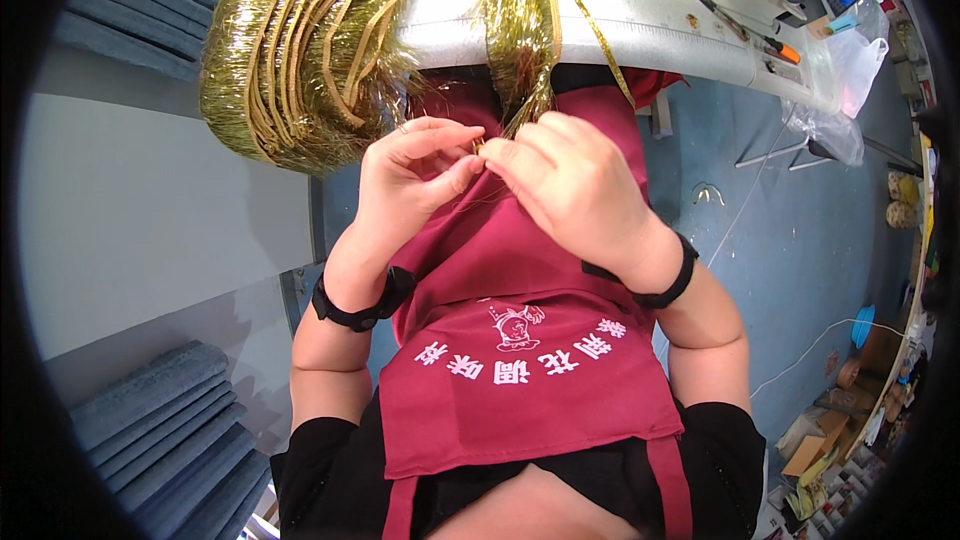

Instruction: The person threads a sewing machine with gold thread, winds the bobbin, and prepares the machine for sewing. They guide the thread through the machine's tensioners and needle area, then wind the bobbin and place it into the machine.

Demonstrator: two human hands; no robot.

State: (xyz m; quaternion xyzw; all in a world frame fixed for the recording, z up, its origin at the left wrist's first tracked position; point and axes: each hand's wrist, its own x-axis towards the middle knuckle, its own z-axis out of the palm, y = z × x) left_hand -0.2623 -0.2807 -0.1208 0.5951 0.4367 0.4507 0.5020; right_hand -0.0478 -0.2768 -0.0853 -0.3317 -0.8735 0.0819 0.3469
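Observation:
A strip of gold tinsel fringe (512, 35) runs over the table's near edge and narrows down to my hands above my lap. My right hand (580, 185) is closed on its lower end, with the thumb and forefinger pinched together. Facing it, my left hand (415, 175) pinches a small golden bit of the same trim between thumb and fingertips. The fingertips of both hands almost meet there, and the exact hold is partly hidden. Fine loose threads hang just below. A thick bundle of gold fringe (290, 50) with tan woven edges lies folded at the upper left.
The white table (650, 35) has a ruler-like marked edge. Pointed tweezers (722, 15) and an orange-handled tool (782, 48) lie at its right. A thin gold ribbon (597, 35) hangs over the edge. Plastic bags (855, 70) hang at the right corner; blue-grey padded panels (165, 430) stand left.

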